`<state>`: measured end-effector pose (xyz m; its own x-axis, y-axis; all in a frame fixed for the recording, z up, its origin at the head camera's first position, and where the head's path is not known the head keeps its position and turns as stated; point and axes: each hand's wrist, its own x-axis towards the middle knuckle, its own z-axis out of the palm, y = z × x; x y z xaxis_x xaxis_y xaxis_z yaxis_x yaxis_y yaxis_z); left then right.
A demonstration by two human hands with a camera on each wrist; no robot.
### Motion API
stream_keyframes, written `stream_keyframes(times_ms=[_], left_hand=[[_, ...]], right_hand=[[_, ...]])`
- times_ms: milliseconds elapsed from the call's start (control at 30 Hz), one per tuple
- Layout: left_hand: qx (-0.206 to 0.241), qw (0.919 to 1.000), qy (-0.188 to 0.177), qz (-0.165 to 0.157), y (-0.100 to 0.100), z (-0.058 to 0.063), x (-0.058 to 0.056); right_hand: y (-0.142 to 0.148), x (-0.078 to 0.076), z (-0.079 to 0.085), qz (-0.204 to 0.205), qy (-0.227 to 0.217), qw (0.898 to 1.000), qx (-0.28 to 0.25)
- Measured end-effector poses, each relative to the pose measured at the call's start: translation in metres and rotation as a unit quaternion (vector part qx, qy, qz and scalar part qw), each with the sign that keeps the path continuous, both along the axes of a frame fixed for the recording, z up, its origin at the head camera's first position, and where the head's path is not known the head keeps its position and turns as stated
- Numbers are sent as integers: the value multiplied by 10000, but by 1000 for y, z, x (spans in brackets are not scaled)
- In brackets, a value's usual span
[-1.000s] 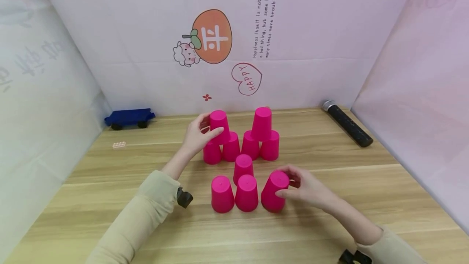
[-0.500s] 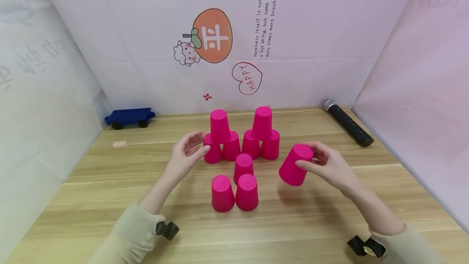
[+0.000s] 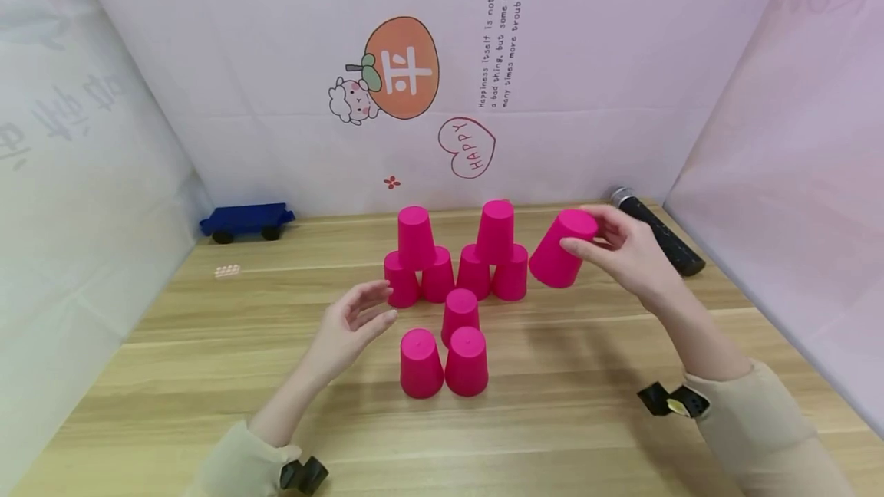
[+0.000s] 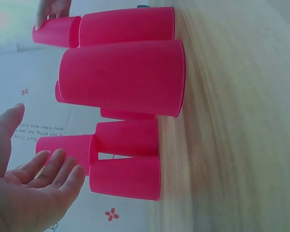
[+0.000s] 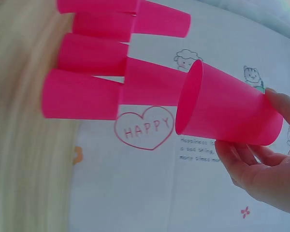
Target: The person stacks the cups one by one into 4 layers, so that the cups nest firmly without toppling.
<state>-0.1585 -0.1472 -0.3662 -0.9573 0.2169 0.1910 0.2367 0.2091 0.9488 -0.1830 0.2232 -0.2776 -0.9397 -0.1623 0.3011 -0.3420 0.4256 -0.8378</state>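
Observation:
My right hand (image 3: 631, 255) grips an upside-down pink cup (image 3: 562, 250) near its base, tilted and lifted above the table, right of the stacked cups. In the right wrist view the held cup (image 5: 229, 106) has its rim facing the stack. Two small stacks stand at the back, each with one top cup, left (image 3: 415, 238) and right (image 3: 495, 232), over two lower cups. My left hand (image 3: 352, 328) holds nothing, fingers loosely bent, left of the cups. Nearest to it are a front left cup (image 3: 421, 364), a front right cup (image 3: 466, 363) and one cup (image 3: 460, 316) just behind them.
A blue toy wagon (image 3: 247, 222) sits at the back left of the wooden table (image 3: 552, 443). At the back right lies a black microphone (image 3: 656, 232), partly behind my right hand. White printed cloth (image 3: 573, 83) walls the table at the back and both sides.
My right hand has lifted the rightmost front cup and carried it up and back to the right. My left hand has let go of the left top cup and drawn back toward the front.

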Motion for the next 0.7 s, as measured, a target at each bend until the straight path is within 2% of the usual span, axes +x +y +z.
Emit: stream_keyframes(times_ms=[200, 367, 500, 700], left_hand=[[-195, 9997, -88, -104, 3, -5, 8], [-273, 9993, -206, -171, 4, -10, 14], [-279, 9987, -305, -286, 6, -13, 17], [-329, 9972, -505, -446, 12, -18, 19]], right_hand=[[-17, -20, 30, -185, 38, 9998, 16], [-37, -40, 50, -170, 215, 9996, 10], [-51, -56, 60, -102, 270, 9996, 30], [-71, -76, 66, 142, 184, 9995, 223]])
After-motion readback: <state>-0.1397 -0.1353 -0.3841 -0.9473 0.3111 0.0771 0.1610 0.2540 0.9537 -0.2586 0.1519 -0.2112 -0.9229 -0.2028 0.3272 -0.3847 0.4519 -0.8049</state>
